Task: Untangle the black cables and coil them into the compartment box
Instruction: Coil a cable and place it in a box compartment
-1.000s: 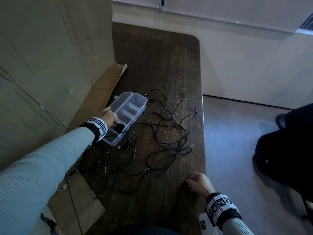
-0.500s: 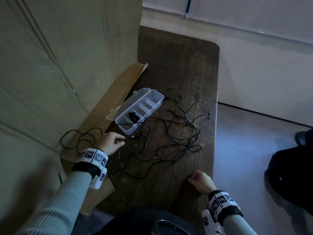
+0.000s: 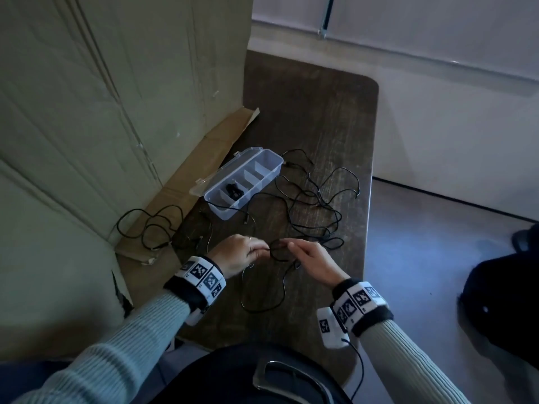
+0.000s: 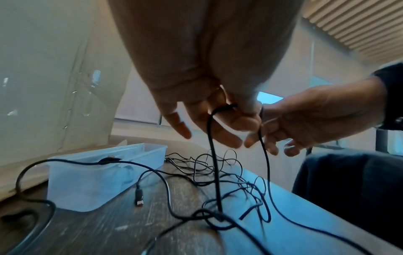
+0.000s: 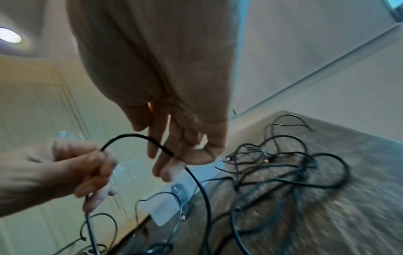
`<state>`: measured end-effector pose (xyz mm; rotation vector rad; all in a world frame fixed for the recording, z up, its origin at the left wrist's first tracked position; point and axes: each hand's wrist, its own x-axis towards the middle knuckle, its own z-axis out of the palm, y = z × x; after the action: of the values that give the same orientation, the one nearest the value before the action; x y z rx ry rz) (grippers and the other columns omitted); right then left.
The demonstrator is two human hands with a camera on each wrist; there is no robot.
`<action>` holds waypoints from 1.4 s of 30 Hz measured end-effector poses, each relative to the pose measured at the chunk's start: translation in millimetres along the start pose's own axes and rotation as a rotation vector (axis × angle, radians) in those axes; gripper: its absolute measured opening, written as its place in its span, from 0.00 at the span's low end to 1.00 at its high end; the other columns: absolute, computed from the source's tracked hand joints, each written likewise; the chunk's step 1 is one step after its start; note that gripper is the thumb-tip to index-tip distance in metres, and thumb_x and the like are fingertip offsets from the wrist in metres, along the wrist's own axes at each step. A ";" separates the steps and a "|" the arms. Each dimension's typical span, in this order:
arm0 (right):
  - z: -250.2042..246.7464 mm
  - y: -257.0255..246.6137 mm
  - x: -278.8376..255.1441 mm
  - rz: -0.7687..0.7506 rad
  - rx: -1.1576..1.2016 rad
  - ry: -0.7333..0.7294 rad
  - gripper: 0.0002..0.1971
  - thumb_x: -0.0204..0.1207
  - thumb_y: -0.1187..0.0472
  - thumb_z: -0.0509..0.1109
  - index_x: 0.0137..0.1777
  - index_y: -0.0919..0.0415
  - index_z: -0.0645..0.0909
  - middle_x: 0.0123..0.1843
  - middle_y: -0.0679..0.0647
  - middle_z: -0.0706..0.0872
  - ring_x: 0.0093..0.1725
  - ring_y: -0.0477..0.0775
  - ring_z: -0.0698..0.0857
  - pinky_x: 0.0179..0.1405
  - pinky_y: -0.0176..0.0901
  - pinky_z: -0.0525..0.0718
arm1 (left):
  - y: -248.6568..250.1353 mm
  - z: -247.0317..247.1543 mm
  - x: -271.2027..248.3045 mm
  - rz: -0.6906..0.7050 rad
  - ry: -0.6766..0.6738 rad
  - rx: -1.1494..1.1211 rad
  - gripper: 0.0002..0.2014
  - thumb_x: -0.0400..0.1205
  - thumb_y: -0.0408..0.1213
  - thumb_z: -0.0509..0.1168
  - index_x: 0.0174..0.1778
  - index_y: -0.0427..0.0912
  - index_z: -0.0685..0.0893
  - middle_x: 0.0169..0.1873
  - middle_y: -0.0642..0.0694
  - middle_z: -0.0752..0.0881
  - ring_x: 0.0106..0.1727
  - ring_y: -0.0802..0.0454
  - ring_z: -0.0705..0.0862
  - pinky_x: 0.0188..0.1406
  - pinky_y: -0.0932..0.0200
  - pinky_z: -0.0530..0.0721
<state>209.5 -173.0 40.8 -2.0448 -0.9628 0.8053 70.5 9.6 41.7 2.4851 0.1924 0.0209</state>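
Both hands hold one black cable [image 3: 277,252] above the table's near half. My left hand [image 3: 242,253] pinches it between thumb and fingers [image 4: 237,110], and my right hand [image 3: 312,259] pinches it a short way along [image 5: 174,155], so a small loop arcs between them. The cable's slack [image 3: 262,298] hangs down onto the wood. A clear compartment box [image 3: 264,161] lies open beyond the hands, with one coiled black cable [image 3: 233,190] in a compartment. A tangle of black cables [image 3: 315,211] sprawls to the box's right.
The dark wooden table [image 3: 315,112] is narrow, with its right edge close to the tangle. Tall cardboard [image 3: 102,112] stands along the left, a flap [image 3: 204,158] lying by the box. Another black cable [image 3: 151,225] lies on the cardboard. A dark bag [image 3: 504,298] sits on the floor at right.
My left hand left the box and drew back toward me. My right hand rose from the table's near edge. Both now pinch one cable between them.
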 end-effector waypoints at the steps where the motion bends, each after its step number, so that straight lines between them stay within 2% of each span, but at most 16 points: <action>1: -0.3 -7.4 0.7 0.019 0.018 -0.014 0.13 0.85 0.51 0.61 0.56 0.48 0.87 0.45 0.39 0.89 0.46 0.38 0.85 0.49 0.37 0.81 | -0.1 -1.3 1.8 0.006 0.056 -0.040 0.14 0.82 0.49 0.63 0.53 0.45 0.87 0.44 0.53 0.88 0.45 0.57 0.85 0.46 0.58 0.82; 4: -18.6 -30.5 -5.6 -0.047 0.031 0.055 0.11 0.83 0.52 0.66 0.40 0.48 0.85 0.31 0.37 0.85 0.30 0.35 0.79 0.34 0.33 0.76 | -8.0 -3.7 4.2 -0.012 0.091 -0.016 0.18 0.84 0.53 0.57 0.46 0.43 0.84 0.35 0.52 0.84 0.36 0.57 0.82 0.35 0.60 0.77; 6: -41.8 -44.2 -14.6 -0.113 0.046 0.190 0.10 0.81 0.55 0.68 0.37 0.48 0.83 0.35 0.46 0.86 0.32 0.43 0.80 0.34 0.38 0.79 | -16.5 -1.7 0.4 0.039 0.136 0.009 0.27 0.83 0.62 0.46 0.43 0.44 0.80 0.31 0.53 0.83 0.31 0.57 0.82 0.29 0.66 0.74; 9: -76.8 -60.8 -36.6 -0.181 0.120 0.353 0.09 0.80 0.58 0.69 0.39 0.56 0.85 0.37 0.52 0.87 0.34 0.47 0.81 0.37 0.37 0.79 | -19.0 -3.4 -3.3 0.107 0.240 0.053 0.28 0.84 0.59 0.43 0.43 0.41 0.79 0.31 0.57 0.80 0.31 0.57 0.81 0.32 0.74 0.68; 12: -93.1 -73.0 -60.2 -0.271 0.109 0.450 0.08 0.80 0.60 0.69 0.40 0.57 0.85 0.34 0.45 0.83 0.30 0.40 0.76 0.31 0.27 0.71 | -15.0 -8.1 4.3 0.182 0.293 0.195 0.23 0.87 0.52 0.44 0.42 0.41 0.78 0.30 0.53 0.83 0.31 0.55 0.81 0.42 0.70 0.66; 15: -108.6 -80.0 -79.1 -0.311 0.225 0.606 0.08 0.78 0.55 0.69 0.38 0.53 0.85 0.29 0.43 0.81 0.26 0.39 0.70 0.26 0.25 0.67 | -26.4 -7.9 12.4 0.165 0.303 0.292 0.25 0.88 0.53 0.40 0.42 0.44 0.77 0.28 0.52 0.83 0.31 0.53 0.83 0.48 0.58 0.77; 18: -126.8 -85.9 -96.5 -0.337 0.292 0.721 0.09 0.74 0.45 0.68 0.37 0.44 0.87 0.34 0.66 0.80 0.32 0.56 0.69 0.30 0.33 0.69 | -39.9 -7.5 11.9 0.119 0.309 0.330 0.25 0.87 0.54 0.37 0.41 0.46 0.75 0.26 0.52 0.82 0.30 0.51 0.83 0.46 0.51 0.82; 19: -130.5 -86.6 -100.7 -0.332 0.267 0.739 0.09 0.75 0.46 0.68 0.37 0.41 0.87 0.36 0.67 0.80 0.32 0.59 0.69 0.32 0.36 0.70 | -41.2 -6.7 10.8 0.119 0.299 0.356 0.23 0.88 0.54 0.38 0.41 0.47 0.73 0.25 0.52 0.82 0.29 0.51 0.83 0.45 0.51 0.83; 23: -132.5 -80.6 -106.9 -0.320 0.168 0.766 0.10 0.77 0.51 0.68 0.37 0.39 0.86 0.40 0.59 0.83 0.36 0.68 0.72 0.32 0.37 0.69 | -38.1 -7.4 14.4 0.087 0.253 0.357 0.20 0.84 0.52 0.45 0.44 0.45 0.79 0.31 0.52 0.85 0.35 0.49 0.86 0.46 0.51 0.80; 26: -133.7 -66.3 -102.8 -0.262 0.152 0.780 0.10 0.77 0.51 0.69 0.36 0.38 0.87 0.41 0.56 0.85 0.37 0.55 0.78 0.35 0.34 0.73 | -33.3 -14.1 16.3 0.102 0.289 0.208 0.20 0.84 0.52 0.53 0.49 0.45 0.87 0.43 0.52 0.88 0.44 0.53 0.87 0.47 0.53 0.84; 30: -123.0 -41.7 -97.0 -0.141 0.006 0.673 0.12 0.74 0.42 0.68 0.36 0.45 0.87 0.36 0.51 0.84 0.41 0.57 0.81 0.40 0.46 0.75 | -3.0 -35.3 12.3 0.096 0.233 -0.077 0.12 0.85 0.34 0.62 0.62 0.40 0.84 0.46 0.53 0.89 0.44 0.61 0.88 0.50 0.65 0.84; 33: -107.5 -32.1 -95.9 -0.091 -0.072 0.621 0.17 0.76 0.39 0.66 0.38 0.48 0.88 0.36 0.47 0.84 0.45 0.56 0.79 0.43 0.45 0.73 | 22.0 -48.1 7.6 -0.046 0.070 -0.215 0.10 0.85 0.28 0.55 0.53 0.45 0.79 0.44 0.54 0.87 0.41 0.60 0.88 0.52 0.55 0.85; 36: -101.5 -33.6 -95.2 -0.073 0.014 0.624 0.10 0.79 0.52 0.70 0.38 0.51 0.88 0.38 0.46 0.84 0.51 0.57 0.80 0.51 0.46 0.75 | 33.7 -49.8 2.5 -0.111 0.019 -0.449 0.07 0.82 0.35 0.53 0.40 0.46 0.73 0.41 0.49 0.87 0.42 0.51 0.88 0.54 0.47 0.80; 38: -102.3 -37.9 -97.7 -0.070 0.060 0.592 0.09 0.78 0.57 0.71 0.38 0.54 0.89 0.42 0.47 0.86 0.55 0.58 0.81 0.58 0.51 0.77 | 36.7 -49.3 -0.7 -0.125 0.045 -0.506 0.14 0.84 0.45 0.53 0.38 0.42 0.76 0.39 0.46 0.87 0.41 0.48 0.88 0.52 0.45 0.79; 40: -102.0 -41.8 -100.7 -0.022 -0.009 0.527 0.08 0.76 0.55 0.74 0.36 0.53 0.90 0.49 0.46 0.87 0.60 0.54 0.80 0.60 0.52 0.78 | 37.4 -48.7 -2.3 -0.109 0.101 -0.471 0.21 0.83 0.52 0.51 0.36 0.42 0.80 0.36 0.45 0.87 0.38 0.49 0.88 0.48 0.43 0.81; 42: -99.8 -41.4 -101.8 0.063 -0.206 0.470 0.06 0.72 0.47 0.75 0.40 0.47 0.90 0.59 0.43 0.84 0.65 0.50 0.79 0.63 0.52 0.77 | 38.7 -50.4 -4.1 -0.063 0.128 -0.433 0.19 0.84 0.51 0.53 0.38 0.47 0.84 0.38 0.49 0.89 0.39 0.53 0.88 0.46 0.47 0.84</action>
<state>217.5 -271.8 151.3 -2.3069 -0.7378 0.2357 68.5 8.9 105.4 2.0463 0.2872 0.1768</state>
